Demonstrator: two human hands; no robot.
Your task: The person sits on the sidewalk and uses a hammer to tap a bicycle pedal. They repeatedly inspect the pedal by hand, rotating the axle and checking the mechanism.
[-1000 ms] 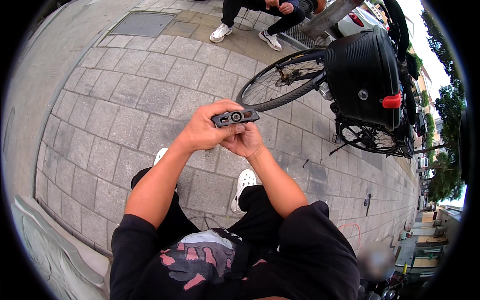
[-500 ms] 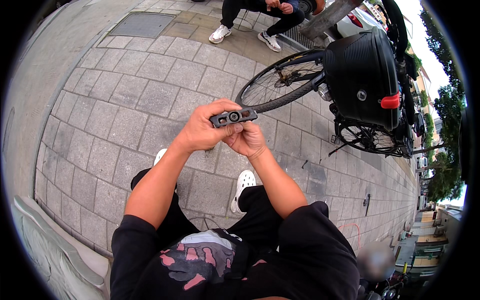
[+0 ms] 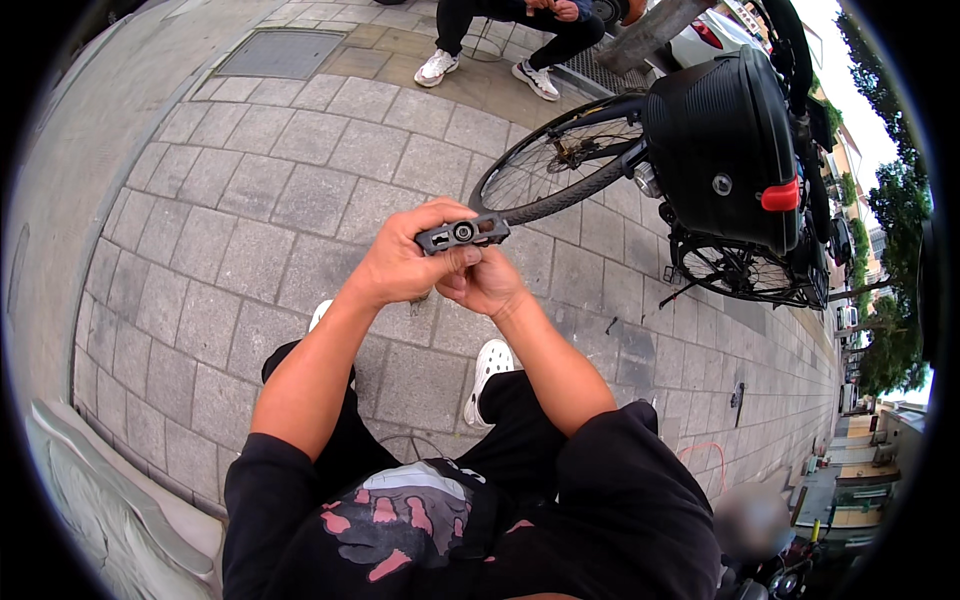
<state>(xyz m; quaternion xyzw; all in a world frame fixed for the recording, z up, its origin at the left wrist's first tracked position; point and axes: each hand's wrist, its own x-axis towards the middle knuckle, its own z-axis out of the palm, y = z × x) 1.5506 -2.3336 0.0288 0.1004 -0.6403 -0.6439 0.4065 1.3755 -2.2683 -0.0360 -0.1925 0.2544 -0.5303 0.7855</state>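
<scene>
A black bicycle pedal (image 3: 464,233), with cut-outs and a round bore in its middle, is raised in front of me above the paving. My left hand (image 3: 410,262) grips it at the left end, fingers over the far side and thumb along the near edge. Just under the pedal's right half, my right hand (image 3: 490,280) is closed with its fingers curled in against the pedal. Its fingertips are partly hidden behind the left thumb and the pedal.
A bicycle wheel (image 3: 560,165) and a black top box (image 3: 715,150) with a red reflector stand ahead to the right. Someone in white sneakers (image 3: 437,67) sits at the far side. A dark tool-like item (image 3: 738,402) and a red cord (image 3: 712,446) lie on the paving.
The pedal has tilted slightly and shifted a little left in my left hand's grip. My right hand's fingers have curled further in beneath it.
</scene>
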